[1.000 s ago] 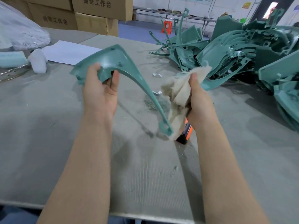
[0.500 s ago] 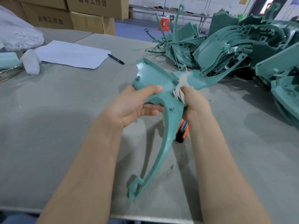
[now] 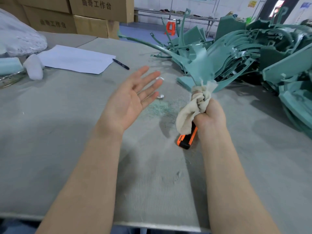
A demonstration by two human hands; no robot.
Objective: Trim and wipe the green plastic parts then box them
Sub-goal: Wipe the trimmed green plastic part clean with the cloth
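A: While the counter (image 3: 67,141) fills the view, where's the stuff?
B: Pile of green parts (image 3: 263,48) far R; one blurred green part (image 3: 200,68) rises from the cloth (image 3: 194,105), beside the pile.
A: Hands?
B: Well apart; left hand (image 3: 131,98) flat, palm up, holding nothing; right hand (image 3: 210,115) fisted round cloth; orange knife (image 3: 186,139) under it, grip unclear.

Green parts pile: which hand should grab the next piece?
Probably left: the left hand is open and empty, while the right hand grips the cloth and a green part, though the pile lies on its side.
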